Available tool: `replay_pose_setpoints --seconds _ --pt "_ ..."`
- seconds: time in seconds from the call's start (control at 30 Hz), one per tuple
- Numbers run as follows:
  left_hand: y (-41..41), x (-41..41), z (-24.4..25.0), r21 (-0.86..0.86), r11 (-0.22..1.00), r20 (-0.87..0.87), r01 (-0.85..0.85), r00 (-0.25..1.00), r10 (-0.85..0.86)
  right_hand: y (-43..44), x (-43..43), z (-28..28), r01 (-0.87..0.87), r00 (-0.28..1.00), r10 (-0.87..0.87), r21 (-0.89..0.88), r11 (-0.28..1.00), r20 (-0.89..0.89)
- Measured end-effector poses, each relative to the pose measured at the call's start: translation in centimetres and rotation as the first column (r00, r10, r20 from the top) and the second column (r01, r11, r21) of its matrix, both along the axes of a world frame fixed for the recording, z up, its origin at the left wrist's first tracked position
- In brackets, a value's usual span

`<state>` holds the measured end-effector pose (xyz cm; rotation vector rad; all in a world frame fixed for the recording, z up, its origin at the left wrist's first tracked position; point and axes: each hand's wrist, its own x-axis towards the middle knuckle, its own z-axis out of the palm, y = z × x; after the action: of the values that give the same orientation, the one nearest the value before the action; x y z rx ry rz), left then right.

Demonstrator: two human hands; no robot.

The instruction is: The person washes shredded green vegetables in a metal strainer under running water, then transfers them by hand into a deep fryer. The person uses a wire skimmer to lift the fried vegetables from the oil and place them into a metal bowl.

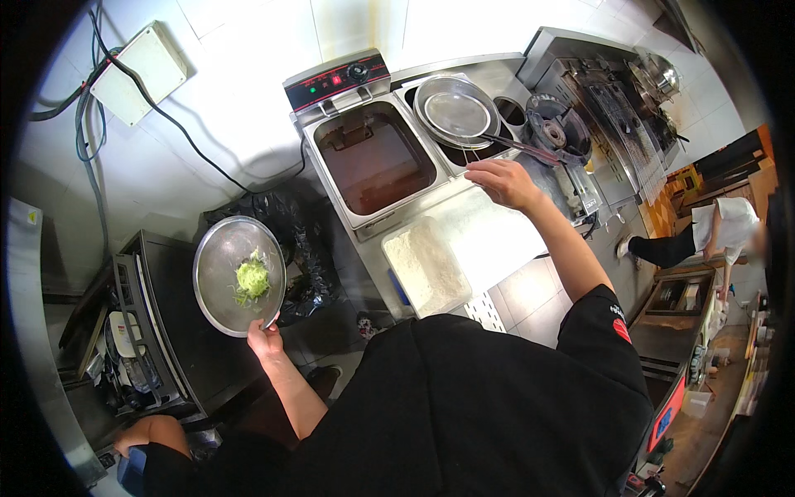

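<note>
My left hand (266,338) grips the near rim of a round metal dish (217,273). A small heap of pale green vegetable shreds (252,279) lies in the dish. My right hand (504,181) is raised over the near edge of the fryer, just short of a fine-mesh strainer (456,115). Its fingers lie close together, and whether they pinch anything is unclear. The strainer rests within a larger round metal rim over the fryer's right side, its dark handle pointing right. Brown oil fills the left well (379,164) of the electric fryer (335,81), whose panel lights glow.
Below the fryer sits a clear tub of pale flour-like powder (428,267). A wok burner (556,130) and a grill rack (627,133) stand at right. A black bin bag (304,242) lies beyond the dish. Another person's hand (152,432) shows bottom left; a person (714,230) bends far right.
</note>
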<state>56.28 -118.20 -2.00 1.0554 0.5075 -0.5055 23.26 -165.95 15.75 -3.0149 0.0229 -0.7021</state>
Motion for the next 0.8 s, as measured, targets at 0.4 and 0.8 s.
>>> replay_pose_setpoints --seconds 0.4,0.8 --pt "0.3 -0.1 -0.6 -0.038 0.999 0.014 0.006 1.000 -0.006 0.0 -0.6 -0.5 0.058 0.997 -0.054 0.068 0.996 -0.055" --pt "1.1 -0.1 0.7 0.031 0.987 0.008 -0.159 0.987 0.159 -3.0 -12.7 -2.2 0.573 0.744 -0.409 0.819 -0.016 -0.529"
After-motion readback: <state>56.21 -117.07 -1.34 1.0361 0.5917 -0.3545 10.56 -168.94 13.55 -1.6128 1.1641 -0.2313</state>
